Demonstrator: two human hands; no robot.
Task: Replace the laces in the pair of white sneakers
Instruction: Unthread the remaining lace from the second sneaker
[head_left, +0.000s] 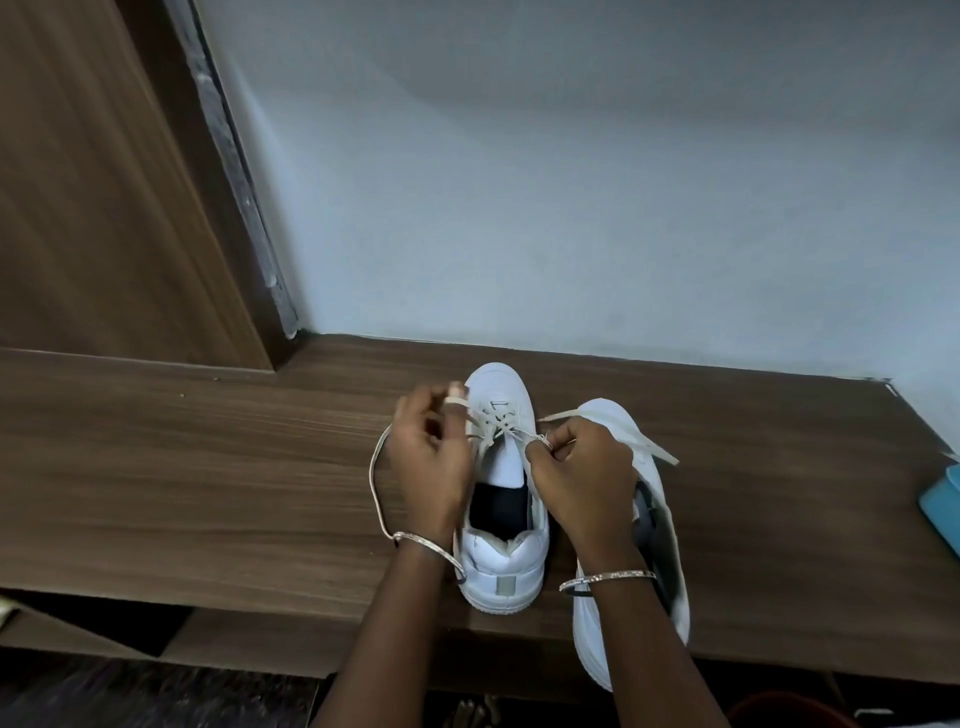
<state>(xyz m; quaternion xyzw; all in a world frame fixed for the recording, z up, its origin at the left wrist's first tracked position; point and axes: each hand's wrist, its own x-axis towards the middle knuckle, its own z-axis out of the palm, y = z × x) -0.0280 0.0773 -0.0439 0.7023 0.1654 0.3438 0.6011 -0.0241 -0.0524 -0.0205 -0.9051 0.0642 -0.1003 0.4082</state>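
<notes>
Two white sneakers stand on a wooden shelf (208, 467), toes pointing to the wall. The left sneaker (501, 551) has an off-white lace (376, 483) crossed through its front eyelets. My left hand (428, 457) holds one end of that lace, which is wrapped over a finger and loops out to the left. My right hand (576, 467) pinches the other end at the eyelets beside the tongue. The right sneaker (631, 629) lies partly under my right wrist, with a loose lace end (652, 447) lying across its front part.
A pale wall (571, 182) rises right behind the shoes. A tall wooden panel (93, 182) stands at the left. A light blue object (943, 509) lies at the shelf's right edge. The shelf's front edge runs just below the heels.
</notes>
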